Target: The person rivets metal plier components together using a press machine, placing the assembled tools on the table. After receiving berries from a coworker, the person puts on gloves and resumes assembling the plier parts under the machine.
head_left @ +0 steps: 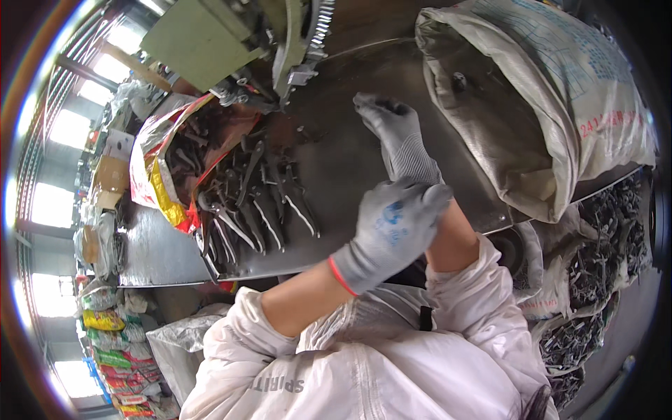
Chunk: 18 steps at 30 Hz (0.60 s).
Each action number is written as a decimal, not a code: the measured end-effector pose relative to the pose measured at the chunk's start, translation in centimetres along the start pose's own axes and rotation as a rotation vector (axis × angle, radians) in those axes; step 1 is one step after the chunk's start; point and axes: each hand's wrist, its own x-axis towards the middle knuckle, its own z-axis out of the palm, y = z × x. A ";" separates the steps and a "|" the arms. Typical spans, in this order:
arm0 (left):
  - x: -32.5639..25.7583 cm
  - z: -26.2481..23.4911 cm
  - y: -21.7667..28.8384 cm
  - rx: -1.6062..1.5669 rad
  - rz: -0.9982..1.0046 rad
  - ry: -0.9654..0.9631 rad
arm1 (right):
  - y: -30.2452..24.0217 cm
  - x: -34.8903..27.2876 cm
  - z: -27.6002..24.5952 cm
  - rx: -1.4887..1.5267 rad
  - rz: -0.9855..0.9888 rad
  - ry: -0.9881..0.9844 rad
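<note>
Both my hands wear grey knit gloves with a smooth coating. My left hand (395,224) reaches across and is closed around the cuff of the glove on my right wrist. A red band edges the left glove, and a blue print marks its back. My right hand (395,126) is held out over the dark metal table (343,161), its fingers bent together with nothing visible in them. Left of my hands lie several plier-like metal hand tools (262,199) with paired handles. They spill beside the mouth of a red, white and yellow bag (162,168) holding more dark metal parts.
A green machine (210,42) with a toothed wheel stands at the table's far side. On the right lies a large open woven sack (560,105). Sacks of metal parts (602,252) stand below the right edge; colourful stacked bags (115,350) are at lower left.
</note>
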 end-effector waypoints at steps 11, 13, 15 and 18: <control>-0.1 4.5 -5.9 -0.625 -0.518 0.166 | -2.7 -1.1 1.1 1.714 -0.152 0.251; -2.7 7.3 -7.5 -0.322 -0.416 -0.039 | -4.6 -1.1 0.8 1.775 -0.239 0.135; -3.6 6.1 -4.2 0.004 -0.211 -0.167 | -6.4 -1.2 -0.2 1.721 -0.285 0.137; -4.1 0.2 -0.8 -0.072 -0.203 -0.280 | -6.6 -0.4 -1.9 0.832 -0.599 0.290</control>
